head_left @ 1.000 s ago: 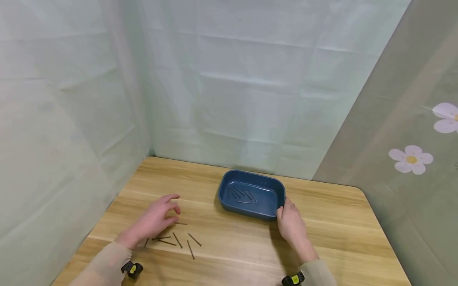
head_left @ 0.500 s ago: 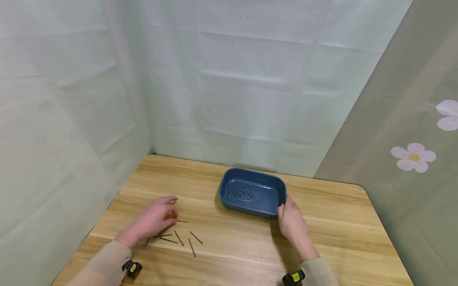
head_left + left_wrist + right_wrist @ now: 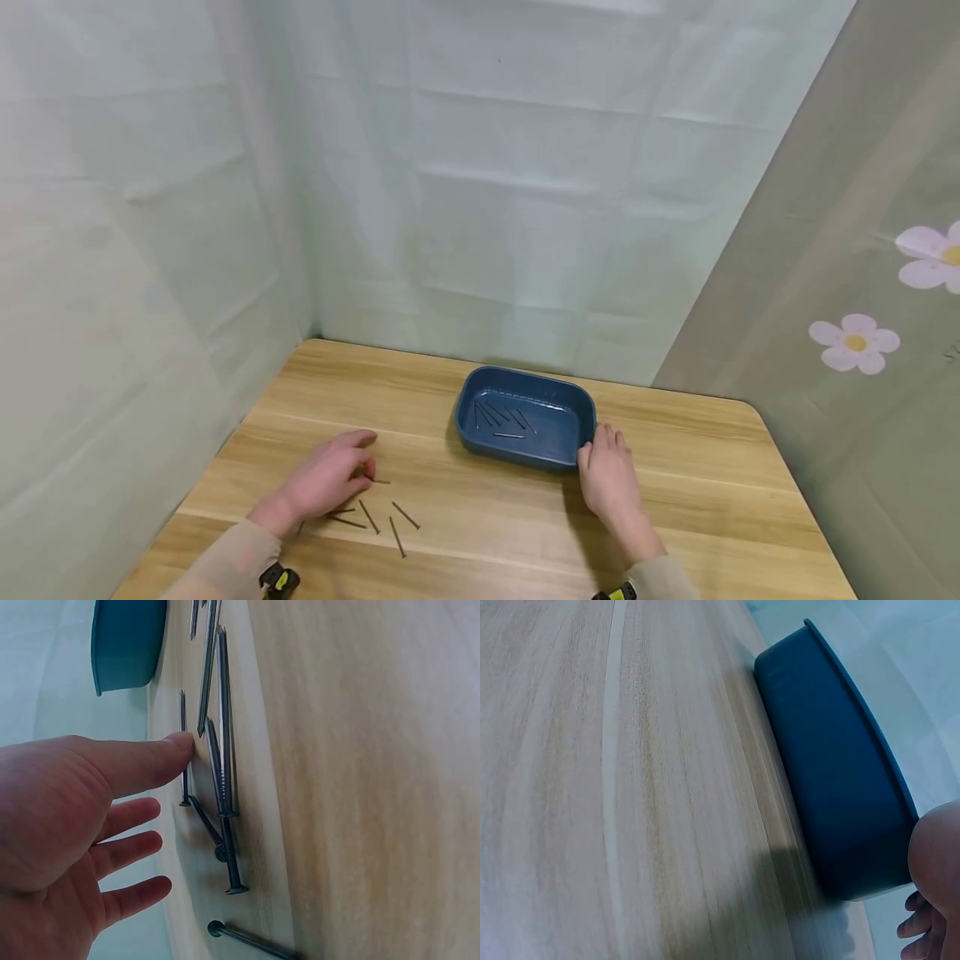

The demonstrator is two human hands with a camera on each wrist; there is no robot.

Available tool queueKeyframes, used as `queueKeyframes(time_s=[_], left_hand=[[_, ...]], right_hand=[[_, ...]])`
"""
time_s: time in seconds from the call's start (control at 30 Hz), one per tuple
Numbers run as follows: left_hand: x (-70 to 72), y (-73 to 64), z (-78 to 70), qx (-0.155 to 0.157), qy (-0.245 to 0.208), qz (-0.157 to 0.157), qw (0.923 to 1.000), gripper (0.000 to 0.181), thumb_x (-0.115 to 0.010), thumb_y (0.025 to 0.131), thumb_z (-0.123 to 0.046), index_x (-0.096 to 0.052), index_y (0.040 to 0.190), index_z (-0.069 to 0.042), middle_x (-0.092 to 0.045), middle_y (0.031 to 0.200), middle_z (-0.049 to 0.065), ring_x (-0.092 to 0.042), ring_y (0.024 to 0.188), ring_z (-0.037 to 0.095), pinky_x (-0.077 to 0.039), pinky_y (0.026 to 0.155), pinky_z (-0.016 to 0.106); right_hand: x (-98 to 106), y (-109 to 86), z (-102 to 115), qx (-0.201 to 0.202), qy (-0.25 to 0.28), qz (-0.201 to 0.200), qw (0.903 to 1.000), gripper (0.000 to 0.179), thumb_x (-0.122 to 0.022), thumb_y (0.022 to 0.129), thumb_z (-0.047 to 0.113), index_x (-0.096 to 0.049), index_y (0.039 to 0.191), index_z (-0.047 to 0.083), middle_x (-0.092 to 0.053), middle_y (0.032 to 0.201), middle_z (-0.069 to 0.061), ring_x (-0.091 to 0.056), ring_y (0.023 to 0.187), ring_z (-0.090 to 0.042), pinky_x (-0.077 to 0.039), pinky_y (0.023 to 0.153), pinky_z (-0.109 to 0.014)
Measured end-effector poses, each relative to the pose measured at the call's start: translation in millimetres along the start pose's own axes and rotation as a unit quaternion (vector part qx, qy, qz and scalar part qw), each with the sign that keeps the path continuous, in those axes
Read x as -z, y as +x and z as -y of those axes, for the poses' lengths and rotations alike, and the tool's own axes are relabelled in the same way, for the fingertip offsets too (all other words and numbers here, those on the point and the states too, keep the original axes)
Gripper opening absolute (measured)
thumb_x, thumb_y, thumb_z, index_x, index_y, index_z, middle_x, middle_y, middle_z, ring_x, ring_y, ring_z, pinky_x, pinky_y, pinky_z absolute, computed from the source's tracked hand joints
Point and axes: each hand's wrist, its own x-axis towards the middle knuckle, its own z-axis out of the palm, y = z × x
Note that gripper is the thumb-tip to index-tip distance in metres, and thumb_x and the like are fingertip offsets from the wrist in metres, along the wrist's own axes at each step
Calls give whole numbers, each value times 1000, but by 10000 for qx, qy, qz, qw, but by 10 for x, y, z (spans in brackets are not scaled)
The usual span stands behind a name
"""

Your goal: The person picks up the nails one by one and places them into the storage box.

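My left hand (image 3: 330, 479) is low over the table, its thumb and index finger pinching a dark nail (image 3: 382, 481). In the left wrist view the thumb (image 3: 161, 757) covers the middle of that nail (image 3: 183, 712); the index finger is hidden behind it, and the other fingers stand apart. More loose nails (image 3: 397, 537) lie scattered just in front of this hand, some crossing each other. My right hand (image 3: 611, 479) grips the right end of a blue rectangular dish (image 3: 525, 457), thumb at the rim. Several nails (image 3: 508, 436) lie inside the dish, mostly toward its left side.
The wooden table (image 3: 712, 483) has a pale curtain (image 3: 480, 250) along its back and left sides. A flower-patterned cloth (image 3: 855, 343) hangs at the right. The dish stands near the back edge.
My left thumb and index finger have closed together at the nail nearest the dish. The right hand stays on the dish. The head view has tilted slightly.
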Motion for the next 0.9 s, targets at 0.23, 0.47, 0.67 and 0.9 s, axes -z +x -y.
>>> queueKeyframes(time_s=[0.23,0.47,0.67,0.9], left_hand=[[-31,3,13,-113,399,-95,9991,25,-84,92,-11,-67,82,-25,-63,139,25,-62,129,44,-54,101,60],[-22,23,-53,-276,698,91,9971,26,-78,94,-6,-61,80,-19,-61,139,28,-56,135,52,-49,105,67],[5,-4,-51,-205,678,189,9973,24,-76,97,-5,-61,82,-18,-58,145,31,-49,140,56,-46,106,72],[-45,2,-64,-180,650,214,9975,24,-73,99,-6,-59,83,-17,-54,148,33,-45,143,57,-42,110,72]], right_hand=[[3,25,27,82,33,28,10000,51,-42,110,13,-42,145,-23,-45,151,-44,-41,143,-61,-32,121,-66],[56,-15,41,31,87,214,9997,51,-39,110,11,-39,146,-25,-42,152,-46,-37,146,-60,-28,124,-63],[-1,-1,56,40,188,176,9997,51,-41,110,12,-41,145,-25,-42,152,-46,-36,146,-61,-29,124,-63],[12,11,38,16,142,106,9998,51,-41,110,12,-41,145,-25,-42,152,-46,-36,148,-59,-27,125,-61]])
